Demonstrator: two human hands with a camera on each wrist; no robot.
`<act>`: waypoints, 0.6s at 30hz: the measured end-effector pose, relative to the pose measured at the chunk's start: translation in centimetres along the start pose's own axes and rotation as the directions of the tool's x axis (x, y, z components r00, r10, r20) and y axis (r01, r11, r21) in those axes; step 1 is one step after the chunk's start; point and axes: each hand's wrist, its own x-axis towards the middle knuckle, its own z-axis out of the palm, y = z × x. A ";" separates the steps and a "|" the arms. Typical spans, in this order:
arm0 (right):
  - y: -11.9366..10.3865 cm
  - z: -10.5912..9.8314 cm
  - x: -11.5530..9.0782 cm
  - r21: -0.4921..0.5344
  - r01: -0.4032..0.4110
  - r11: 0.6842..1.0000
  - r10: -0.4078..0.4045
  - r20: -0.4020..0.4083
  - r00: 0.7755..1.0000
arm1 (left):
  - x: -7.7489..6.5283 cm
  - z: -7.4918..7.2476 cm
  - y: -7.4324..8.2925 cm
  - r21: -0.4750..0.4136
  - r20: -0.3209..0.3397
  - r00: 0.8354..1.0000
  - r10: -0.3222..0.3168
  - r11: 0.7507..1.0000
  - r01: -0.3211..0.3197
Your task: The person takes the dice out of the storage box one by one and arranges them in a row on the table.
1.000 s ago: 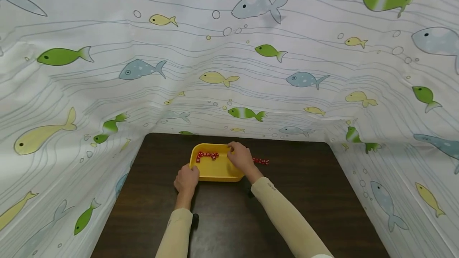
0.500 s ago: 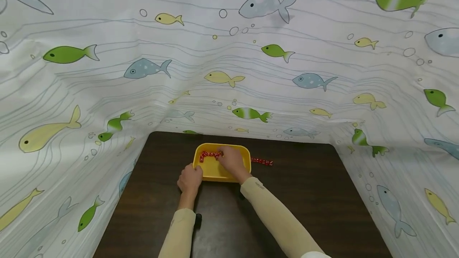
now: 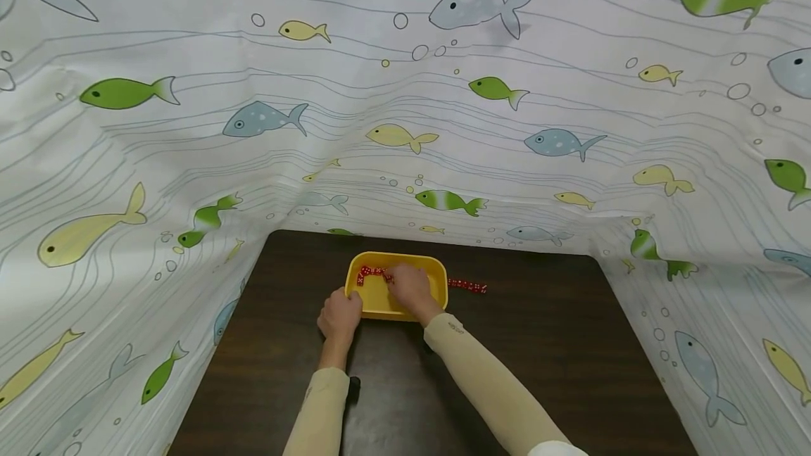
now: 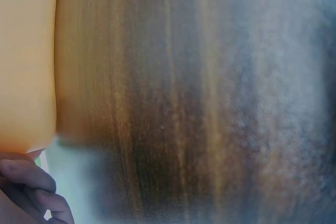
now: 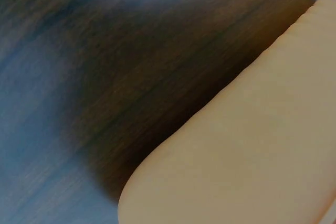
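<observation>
While your left grip [image 3: 340,314] clasps one yellow tray [image 3: 374,300] at its left side, your right grip [image 3: 410,286] reaches inside.
You have two rows of red dice, too small to count: an inner row [image 3: 378,271] toward the tray's far left, an outer row [image 3: 467,286] on the worktop [image 3: 538,350] just right of it. Whether your right grip pinches a die, I cannot tell.

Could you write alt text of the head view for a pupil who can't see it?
A person's right grip is inside a yellow tray beside red dice; the left grip holds the tray's left side. Another row of dice lies right of it on a dark table, before a fish-patterned backdrop.
</observation>
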 end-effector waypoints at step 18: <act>0.6 0.4 0.0 -0.087 0.034 0.996 -0.034 0.001 0.999 | -0.3 -0.2 0.5 -0.003 0.004 1.000 -0.006 1.000 0.006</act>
